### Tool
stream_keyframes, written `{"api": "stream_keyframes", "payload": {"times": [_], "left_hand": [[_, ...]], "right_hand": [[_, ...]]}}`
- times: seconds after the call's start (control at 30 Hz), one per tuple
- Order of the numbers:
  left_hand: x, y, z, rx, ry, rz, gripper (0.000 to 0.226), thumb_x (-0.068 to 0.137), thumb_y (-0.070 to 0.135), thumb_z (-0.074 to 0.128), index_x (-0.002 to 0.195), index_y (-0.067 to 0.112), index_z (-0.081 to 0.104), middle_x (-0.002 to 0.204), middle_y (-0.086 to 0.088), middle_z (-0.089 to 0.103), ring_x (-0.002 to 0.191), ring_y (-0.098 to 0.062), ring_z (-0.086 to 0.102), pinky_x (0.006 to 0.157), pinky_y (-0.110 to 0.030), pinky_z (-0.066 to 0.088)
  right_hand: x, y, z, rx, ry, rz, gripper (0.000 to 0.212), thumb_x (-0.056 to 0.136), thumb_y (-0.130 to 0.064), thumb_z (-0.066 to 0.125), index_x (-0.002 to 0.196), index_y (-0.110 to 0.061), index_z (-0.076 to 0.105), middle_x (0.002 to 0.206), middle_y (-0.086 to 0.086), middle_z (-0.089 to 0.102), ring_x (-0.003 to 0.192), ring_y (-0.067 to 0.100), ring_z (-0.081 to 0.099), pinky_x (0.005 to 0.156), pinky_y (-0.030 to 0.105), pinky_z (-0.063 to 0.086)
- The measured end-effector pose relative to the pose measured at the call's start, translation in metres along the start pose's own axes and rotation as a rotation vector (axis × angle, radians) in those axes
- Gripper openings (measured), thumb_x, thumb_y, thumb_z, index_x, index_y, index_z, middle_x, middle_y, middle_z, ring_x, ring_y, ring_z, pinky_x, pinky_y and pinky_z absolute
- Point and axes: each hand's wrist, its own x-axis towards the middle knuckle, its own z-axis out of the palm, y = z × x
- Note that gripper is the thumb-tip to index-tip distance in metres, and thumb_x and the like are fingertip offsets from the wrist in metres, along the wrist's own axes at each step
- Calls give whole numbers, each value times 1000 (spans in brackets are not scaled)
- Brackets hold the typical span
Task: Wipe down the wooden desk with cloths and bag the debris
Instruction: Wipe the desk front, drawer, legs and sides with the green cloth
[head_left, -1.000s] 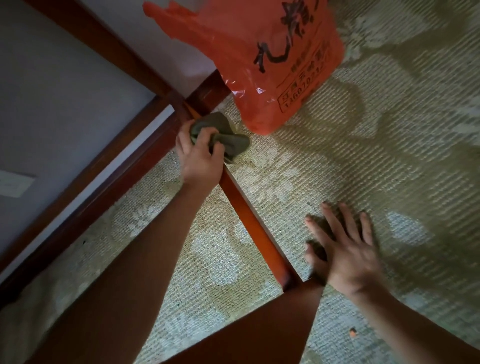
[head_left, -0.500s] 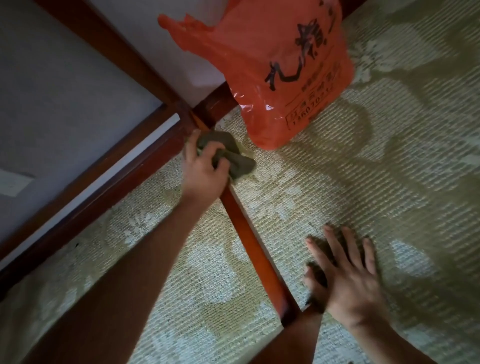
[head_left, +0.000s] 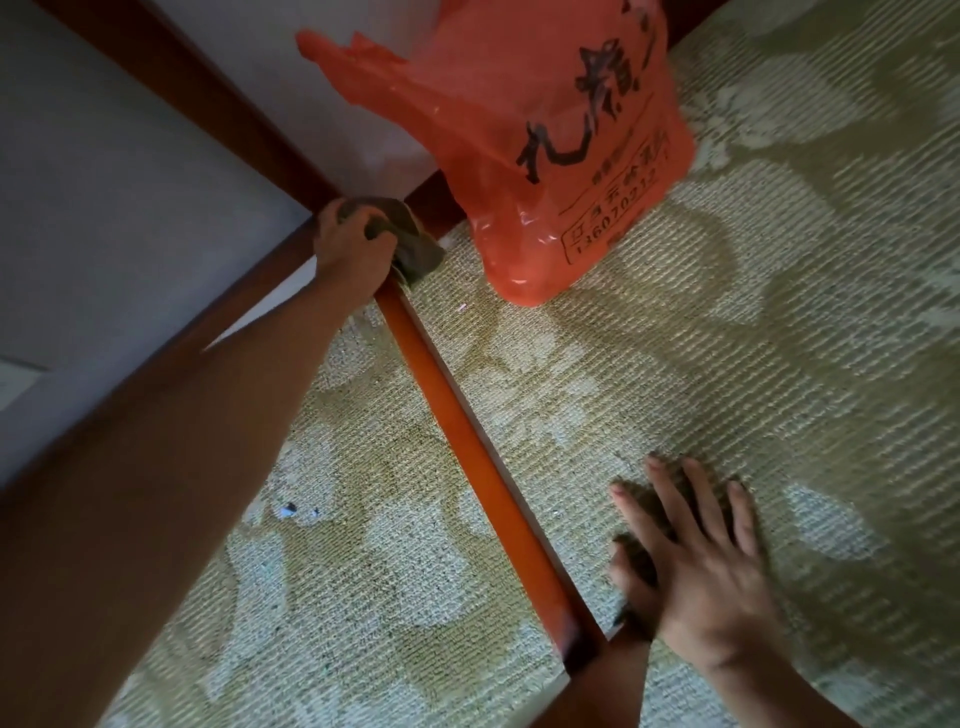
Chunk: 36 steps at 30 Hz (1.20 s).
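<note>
My left hand (head_left: 350, 244) grips a dark cloth (head_left: 410, 244), pressing it on the far end of the wooden rail (head_left: 467, 441) where it meets the desk frame (head_left: 244, 130). My right hand (head_left: 696, 561) lies flat, fingers spread, on the patterned carpet (head_left: 779, 338). The orange bag (head_left: 545, 145) stands just beyond the cloth.

Floor: green-beige woven carpet (head_left: 727, 364) with pale floral pattern, lit unevenly with soft shadows; wall (head_left: 104, 208): plain grey-white, meeting the carpet behind dark reddish-brown wooden rails (head_left: 171, 67); one orange-brown wooden bar (head_left: 467, 441) running diagonally over the carpet.
</note>
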Motion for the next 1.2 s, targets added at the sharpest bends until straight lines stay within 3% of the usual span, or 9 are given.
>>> {"api": "stream_keyframes", "payload": {"times": [0.17,0.3,0.47,0.53,0.67,0.8,0.93,1.07,1.2], "left_hand": [[-53,12,3,47,24,37,31,94,27,57,122,21,67,165,-8,25,140,-39,39,115,-49,41],[-146,30,0,141,-52,236,35,84,35,57,113,19,69,155,-13,39,142,-44,36,115,-57,36],[-171,44,-17,268,-249,410,24,92,31,67,112,21,73,131,1,54,133,-22,37,100,-36,36],[-139,43,-22,387,-281,450,31,93,39,65,119,23,71,130,0,56,131,-24,39,100,-40,34],[-51,33,-24,612,-203,223,43,89,51,61,128,34,62,147,-8,44,142,-40,30,116,-63,27],[-13,48,-13,666,-245,82,50,92,45,59,133,15,61,144,-20,45,142,-37,32,114,-50,31],[-42,54,0,841,-295,23,66,75,51,43,125,12,61,139,-19,47,135,-47,35,101,-60,43],[-136,61,0,732,-349,194,74,74,68,32,125,24,62,146,-12,44,141,-45,30,109,-63,40],[-251,74,-13,405,-426,326,36,91,51,56,116,28,66,144,2,43,146,-29,18,117,-57,37]], "right_hand": [[1,-2,-2,-5,11,5,57,93,-52,48,141,-26,65,158,15,47,149,45,38,119,68,22],[-1,-2,-1,-14,0,4,58,94,-53,47,143,-26,63,159,15,46,150,44,36,121,68,20],[-1,-1,-1,9,4,9,59,93,-53,46,143,-26,64,159,14,46,149,44,36,121,67,20],[0,-2,-1,18,13,11,59,93,-53,45,142,-26,64,158,14,48,149,44,37,121,67,20],[-1,-1,0,6,20,11,58,96,-54,43,144,-26,62,159,14,47,149,44,37,121,67,22],[-2,0,2,-6,26,14,58,95,-54,46,143,-27,63,160,13,46,150,43,36,121,67,22],[-2,1,2,-14,21,14,58,94,-54,47,144,-27,62,160,13,46,150,43,36,120,67,22],[-2,0,1,0,30,16,56,91,-48,59,142,-26,64,159,13,46,150,43,36,120,67,23],[-1,-2,-1,10,28,21,57,88,-45,64,141,-25,64,159,13,47,150,42,36,121,66,22]]}}
